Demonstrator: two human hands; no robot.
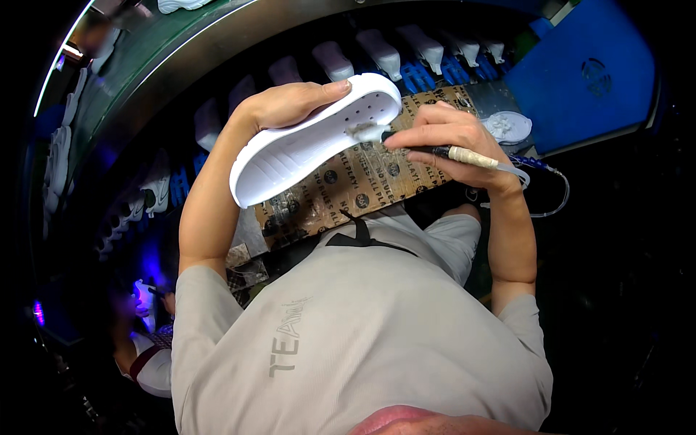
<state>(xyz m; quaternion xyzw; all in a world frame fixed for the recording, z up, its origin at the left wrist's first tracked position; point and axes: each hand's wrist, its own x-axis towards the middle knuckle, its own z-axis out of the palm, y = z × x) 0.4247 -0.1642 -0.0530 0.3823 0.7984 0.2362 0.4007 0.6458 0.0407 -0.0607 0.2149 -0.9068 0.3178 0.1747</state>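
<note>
My left hand [293,107] is closed on the edge of a white shoe sole [290,161], thumb along its upper rim. The sole is tilted, its hollow inner side toward me, with a row of small holes near the right end. In my right hand [460,138] is a brush [464,155] with a black and tan handle, a clear tube running from its back end. Its bristles are at the sole's inner surface near the holes, where a greyish wet-looking patch shows. Whether the bristle tip presses on the sole is hard to make out.
Printed cardboard [312,210] covers the bench under the sole. A white round dish [507,127] with whitish stuff lies right, before a blue panel [587,76]. Several pale shoe forms [377,54] line the far side in blue holders. Another person's sleeve [154,373] shows lower left.
</note>
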